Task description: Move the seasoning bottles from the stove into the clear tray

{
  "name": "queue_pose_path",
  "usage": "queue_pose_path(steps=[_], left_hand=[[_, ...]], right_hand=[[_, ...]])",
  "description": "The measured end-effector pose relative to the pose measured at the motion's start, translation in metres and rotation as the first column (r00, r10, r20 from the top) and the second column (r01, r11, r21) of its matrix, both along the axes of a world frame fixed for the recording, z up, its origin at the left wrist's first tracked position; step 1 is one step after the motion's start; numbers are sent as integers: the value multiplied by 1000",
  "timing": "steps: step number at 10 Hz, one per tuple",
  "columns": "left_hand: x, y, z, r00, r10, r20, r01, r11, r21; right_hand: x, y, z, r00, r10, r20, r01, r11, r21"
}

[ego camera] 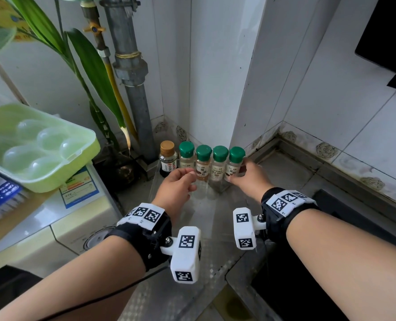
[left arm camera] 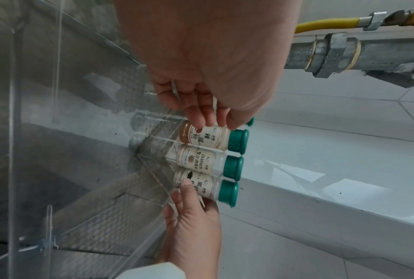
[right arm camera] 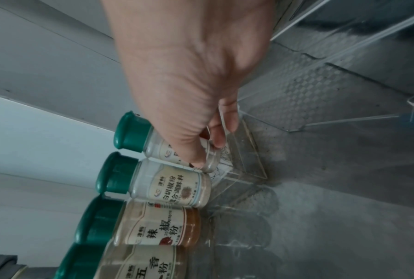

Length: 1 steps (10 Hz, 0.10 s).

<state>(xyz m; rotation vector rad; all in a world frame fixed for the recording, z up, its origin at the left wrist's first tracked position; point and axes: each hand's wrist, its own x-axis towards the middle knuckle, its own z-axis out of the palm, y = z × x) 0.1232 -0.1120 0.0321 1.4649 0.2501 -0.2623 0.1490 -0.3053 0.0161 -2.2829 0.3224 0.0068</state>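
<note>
Five seasoning bottles stand in a row at the back of the clear tray (ego camera: pixel 154 181): a brown-capped soy sauce bottle (ego camera: pixel 168 158), then green-capped five-spice (ego camera: pixel 186 156), chili (ego camera: pixel 203 158), white pepper (ego camera: pixel 219 161) and black pepper (ego camera: pixel 236 161). My right hand (ego camera: pixel 237 173) pinches the black pepper bottle (right arm camera: pixel 160 149) low down, thumb in front and fingers behind, beside the tray's clear wall (right arm camera: pixel 249 151). My left hand (ego camera: pixel 189 179) hovers in front of the five-spice and chili bottles, fingers loosely bent, their tips at the chili bottle (left arm camera: pixel 206 137). Whether they touch it I cannot tell.
A grey pipe (ego camera: pixel 134 89) and yellow hose rise behind the bottles, with plant leaves (ego camera: pixel 95 72) to the left. A green egg box (ego camera: pixel 37 147) sits on a white appliance (ego camera: pixel 76 216). The dark stove (ego camera: pixel 296 286) lies lower right. Tiled walls close the corner.
</note>
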Motion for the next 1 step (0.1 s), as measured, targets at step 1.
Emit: queue_pose_path(steps=[1], left_hand=[[2, 4, -1, 1000, -2, 18, 2, 1000, 10]], right_hand=[[-8, 1, 3, 999, -47, 19, 46, 998, 44]])
